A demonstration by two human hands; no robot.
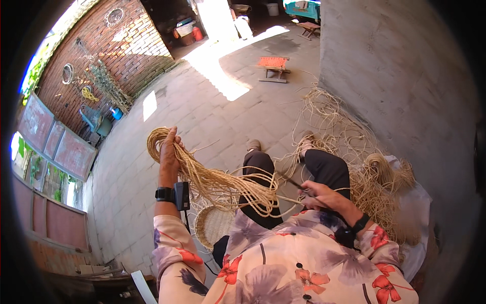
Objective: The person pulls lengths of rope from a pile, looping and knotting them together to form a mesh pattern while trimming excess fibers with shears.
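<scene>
My left hand [170, 153] is raised out to the left, its fingers wrapped round one end of a looped bundle of pale braided straw cord [228, 185]. The bundle slants down across my lap, and its looser loops end near my right hand [325, 196]. That hand is closed on a thin dark rod [289, 180], which points up and left toward the cord. Whether the rod is a blade or a plain stick I cannot tell. A strand of cord runs close to the right fingers; their grip on it is partly hidden.
A large tangled heap of straw cord [374, 195] lies to my right on pale sheeting [421, 202], by a grey wall [400, 66]. A woven basket [206, 227] stands beside my left leg. Ahead is a folding stool with an orange seat [273, 63]. A brick wall [101, 50] rises far left.
</scene>
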